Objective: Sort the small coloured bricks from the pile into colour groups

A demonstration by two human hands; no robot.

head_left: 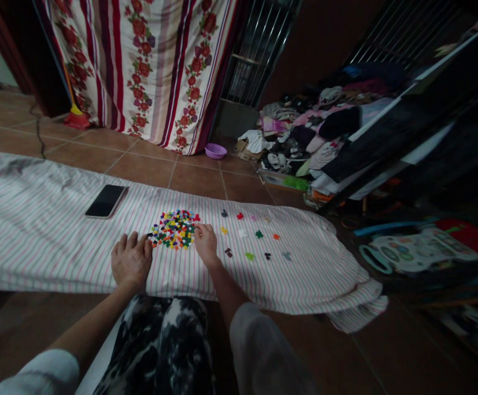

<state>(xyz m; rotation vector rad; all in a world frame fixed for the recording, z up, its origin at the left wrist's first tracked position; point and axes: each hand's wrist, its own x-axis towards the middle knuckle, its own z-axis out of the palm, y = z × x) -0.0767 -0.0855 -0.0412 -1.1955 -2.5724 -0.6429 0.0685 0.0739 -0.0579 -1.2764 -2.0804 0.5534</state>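
A pile of small multicoloured pieces [175, 229] lies on the striped cloth [57, 241]. My left hand [131, 260] rests flat on the cloth at the pile's lower left edge, fingers stretched out. At the pile's right edge, my right hand [206, 242] has its fingertips pinched together; whatever may be between them is too small to name. Right of that hand, small groups sorted by colour stand in rows, among them a red group [240, 216], a yellow group [224, 230], a dark green group [259, 234], an orange group [276, 236] and a light green group [249, 256].
A black-screened phone [106, 201] lies left of the pile. Beyond the cloth are a purple basin [215, 151], a floral curtain [144, 71] and a red broom [77, 118]. Heaped clothes [304, 126] and a pale plastic toy panel [411, 249] are at the right.
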